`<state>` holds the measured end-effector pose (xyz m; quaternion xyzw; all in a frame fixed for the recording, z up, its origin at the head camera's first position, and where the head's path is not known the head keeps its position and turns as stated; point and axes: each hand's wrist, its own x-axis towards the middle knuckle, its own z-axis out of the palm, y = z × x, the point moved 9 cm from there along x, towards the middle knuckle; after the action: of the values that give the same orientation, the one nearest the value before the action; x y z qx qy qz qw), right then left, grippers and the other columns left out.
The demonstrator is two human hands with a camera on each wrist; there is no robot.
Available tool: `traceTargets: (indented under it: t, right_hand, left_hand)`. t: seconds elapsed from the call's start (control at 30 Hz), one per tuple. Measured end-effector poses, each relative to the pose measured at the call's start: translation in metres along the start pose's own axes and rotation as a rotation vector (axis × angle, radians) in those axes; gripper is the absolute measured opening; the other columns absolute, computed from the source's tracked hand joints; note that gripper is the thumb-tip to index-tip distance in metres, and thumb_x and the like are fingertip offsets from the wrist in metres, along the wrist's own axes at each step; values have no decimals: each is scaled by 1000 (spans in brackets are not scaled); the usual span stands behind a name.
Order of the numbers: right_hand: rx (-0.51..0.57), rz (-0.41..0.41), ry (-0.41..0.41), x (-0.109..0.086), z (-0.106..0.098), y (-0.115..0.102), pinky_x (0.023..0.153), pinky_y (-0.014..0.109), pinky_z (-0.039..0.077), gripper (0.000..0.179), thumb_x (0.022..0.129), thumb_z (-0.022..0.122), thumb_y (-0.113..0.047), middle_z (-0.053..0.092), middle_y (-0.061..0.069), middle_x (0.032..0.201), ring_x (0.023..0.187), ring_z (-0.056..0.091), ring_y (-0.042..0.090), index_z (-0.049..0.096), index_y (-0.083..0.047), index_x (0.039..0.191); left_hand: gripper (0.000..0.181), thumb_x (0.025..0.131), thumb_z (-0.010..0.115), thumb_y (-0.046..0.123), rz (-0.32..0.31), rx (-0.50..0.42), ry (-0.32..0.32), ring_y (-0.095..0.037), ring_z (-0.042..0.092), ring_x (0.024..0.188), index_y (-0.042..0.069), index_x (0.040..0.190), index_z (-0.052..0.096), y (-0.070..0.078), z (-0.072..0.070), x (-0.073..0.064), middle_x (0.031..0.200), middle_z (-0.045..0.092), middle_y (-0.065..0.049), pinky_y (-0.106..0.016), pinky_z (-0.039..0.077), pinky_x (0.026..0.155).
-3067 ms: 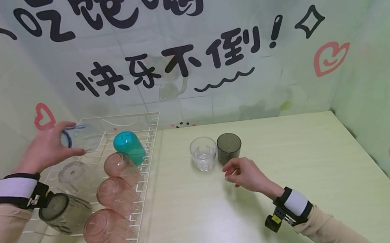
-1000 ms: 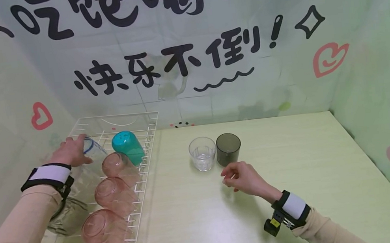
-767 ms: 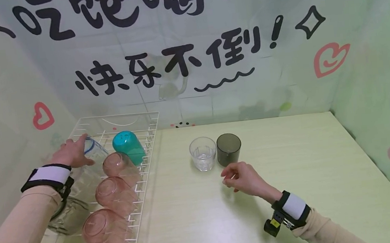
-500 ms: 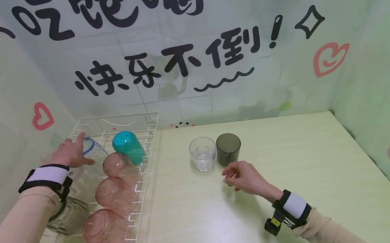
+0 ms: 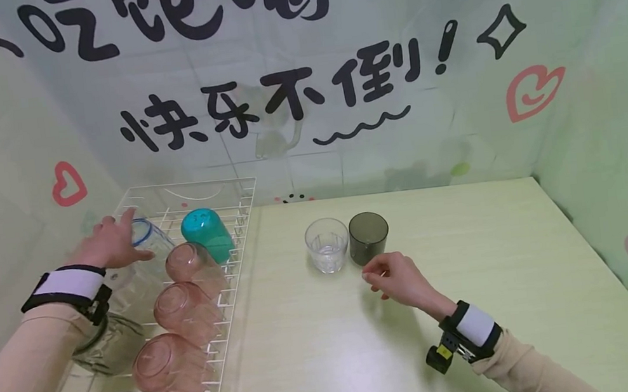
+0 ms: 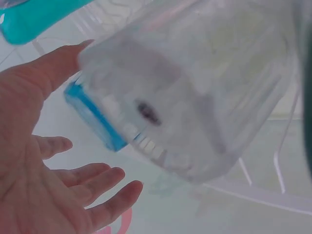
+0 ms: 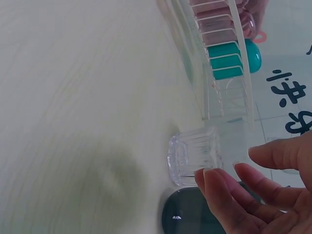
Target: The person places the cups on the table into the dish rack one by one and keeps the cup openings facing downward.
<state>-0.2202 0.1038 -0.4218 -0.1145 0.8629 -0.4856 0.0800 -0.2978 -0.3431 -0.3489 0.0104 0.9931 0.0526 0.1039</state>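
Observation:
My left hand [image 5: 109,244] is at the back left of a white wire rack [image 5: 240,262], fingers spread, beside a clear glass with a blue rim or base [image 5: 153,240]. In the left wrist view a space shows between most of the fingers and that blue edge [image 6: 95,117], with another clear glass [image 6: 190,92] in front. My right hand [image 5: 400,279] hovers over the table with loosely bent fingers and holds nothing. Just beyond it stand a smoky dark glass [image 5: 369,236] and a clear tumbler [image 5: 328,251], side by side and upright.
Along the rack's right side lie a teal cup [image 5: 207,233] and three pink glasses [image 5: 185,312], bottoms up and tilted. A greenish ribbed glass [image 5: 113,348] is at the front left, partly behind my left forearm. A printed curtain [image 5: 346,173] hangs behind the pale table [image 5: 498,253].
Three seconds ago my left hand held the blue-edged glass above the rack; it now lies in the rack and the fingers have opened, drawing slightly left. My right hand has hardly moved.

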Motion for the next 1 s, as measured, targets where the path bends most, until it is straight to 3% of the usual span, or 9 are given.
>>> traceTargets:
  t: [0.23, 0.47, 0.77, 1.0]
  right_hand:
    - [-21, 56, 110, 5, -18, 1, 53, 30, 50, 16, 92, 60, -14, 62, 8, 73, 67, 64, 23, 66, -1, 84]
    - [-19, 121, 170, 9, -31, 6, 54, 31, 50, 26, 95, 58, -22, 61, 7, 72, 64, 61, 17, 65, -2, 79]
    - [-98, 170, 242, 14, -47, 15, 53, 27, 46, 32, 95, 57, -29, 61, 2, 69, 58, 57, 15, 67, -3, 80]
    - [-191, 222, 271, 16, -57, 19, 53, 28, 39, 38, 95, 55, -38, 66, 6, 84, 68, 57, 19, 66, -1, 95]
  left_hand:
    - [97, 80, 73, 30, 17, -16, 57, -60, 25, 109, -15, 141, 11, 1, -19, -2, 120, 22, -47, -69, 31, 85]
    - [98, 81, 72, 31, 75, -40, 90, -60, 25, 112, -16, 141, 11, 14, -32, -10, 127, 20, -47, -69, 31, 85]
    - [94, 79, 74, 32, 168, 10, 200, -60, 31, 111, -13, 140, 20, 49, -44, -25, 128, 27, -45, -67, 34, 83]
    - [93, 79, 75, 31, 232, -23, 238, -57, 30, 117, -10, 142, 22, 78, -45, -35, 134, 27, -40, -67, 32, 86]
